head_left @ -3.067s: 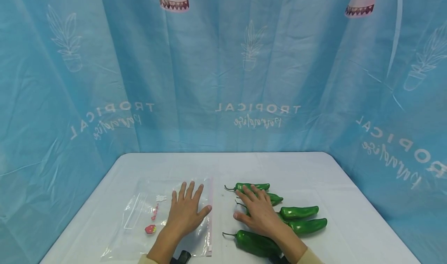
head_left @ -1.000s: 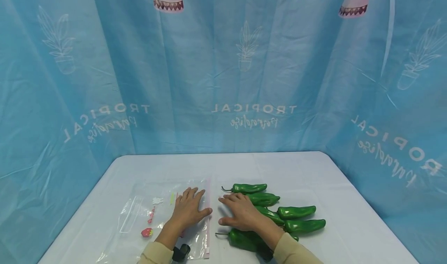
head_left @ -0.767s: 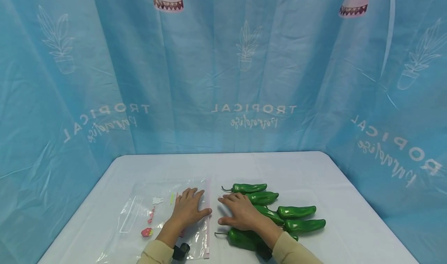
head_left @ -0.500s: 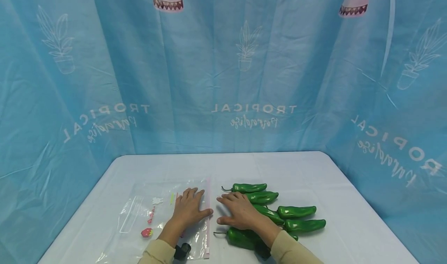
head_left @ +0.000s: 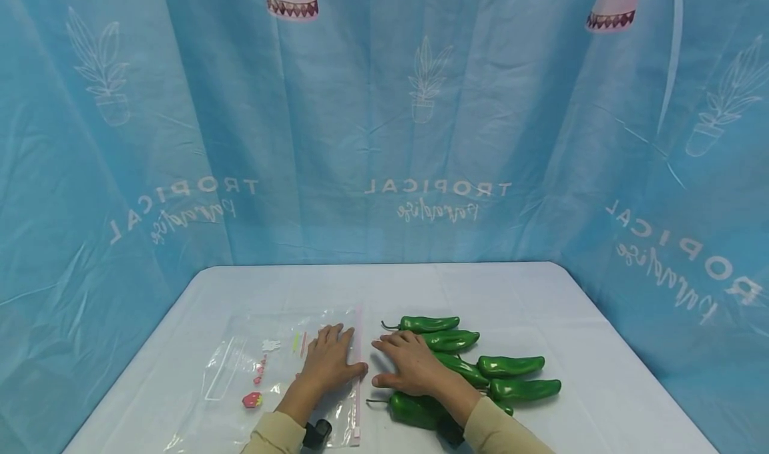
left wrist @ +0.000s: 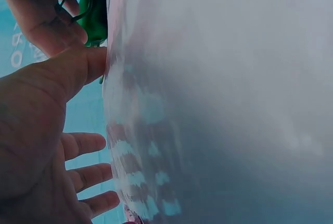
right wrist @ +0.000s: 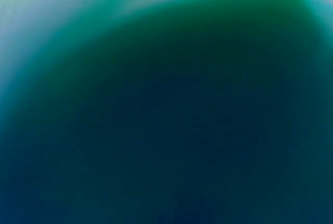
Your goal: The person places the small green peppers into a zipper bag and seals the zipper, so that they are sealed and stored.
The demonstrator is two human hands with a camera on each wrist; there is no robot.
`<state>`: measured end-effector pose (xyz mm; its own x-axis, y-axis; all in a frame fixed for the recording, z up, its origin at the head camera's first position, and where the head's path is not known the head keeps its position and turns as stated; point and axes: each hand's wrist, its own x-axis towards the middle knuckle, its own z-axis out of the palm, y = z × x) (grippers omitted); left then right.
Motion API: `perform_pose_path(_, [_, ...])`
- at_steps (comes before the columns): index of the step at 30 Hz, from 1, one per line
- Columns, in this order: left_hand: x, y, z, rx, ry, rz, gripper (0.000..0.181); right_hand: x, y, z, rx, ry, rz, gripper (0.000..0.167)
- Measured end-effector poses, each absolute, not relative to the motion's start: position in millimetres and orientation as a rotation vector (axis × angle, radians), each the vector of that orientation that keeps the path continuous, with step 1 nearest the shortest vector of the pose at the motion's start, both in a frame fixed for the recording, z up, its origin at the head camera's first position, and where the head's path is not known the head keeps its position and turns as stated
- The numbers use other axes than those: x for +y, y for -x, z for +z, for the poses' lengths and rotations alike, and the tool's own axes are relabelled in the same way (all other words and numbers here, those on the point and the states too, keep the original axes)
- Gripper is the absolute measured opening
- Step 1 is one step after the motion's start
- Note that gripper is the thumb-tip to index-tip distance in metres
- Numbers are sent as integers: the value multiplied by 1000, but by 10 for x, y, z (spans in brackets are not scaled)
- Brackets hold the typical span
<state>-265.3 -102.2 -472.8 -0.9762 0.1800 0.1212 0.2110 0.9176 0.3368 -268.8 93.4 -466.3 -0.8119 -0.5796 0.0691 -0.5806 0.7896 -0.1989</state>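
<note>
My left hand is over the right part of a clear zip bag, fingers spread and slightly bent. In the left wrist view its fingertips meet or nearly meet the shiny plastic. My right hand lies among several green peppers, holding none that I can see. Its fingers reach left past a middle pepper, which it partly covers. Below its wrist is a large pepper with its stem to the left. The right wrist view is filled by a blurred dark green shape.
Two peppers lie behind the right hand, a far one and a nearer one. To the right are an upper pepper and a lower pepper. A white table carries everything; a blue curtain surrounds it.
Since the oldest frame, my right hand has drawn left and lower off the upper peppers, its fingers more bent. Lately my left hand has shifted slightly right over the bag.
</note>
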Motion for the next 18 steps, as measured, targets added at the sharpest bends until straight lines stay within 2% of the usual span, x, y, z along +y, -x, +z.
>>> perform_pose_path(18, [-1113, 2623, -4708, -2978, 346, -778, 63, 845, 2721, -4696, -3010, -994, 307, 66])
